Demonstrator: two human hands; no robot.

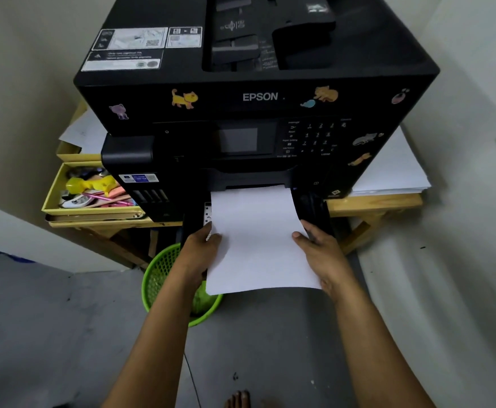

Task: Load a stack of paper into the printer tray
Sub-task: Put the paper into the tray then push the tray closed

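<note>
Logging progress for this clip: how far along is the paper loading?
Done: the tray is pulled out and the paper stack has its far end inside the printer. In hand: left hand and right hand grip its sides. Left: seating the stack, closing the tray.

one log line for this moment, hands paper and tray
left hand: grips paper stack left edge | right hand: grips right edge | stack: far end inside printer tray, near end overhangs | phase: inserting
</note>
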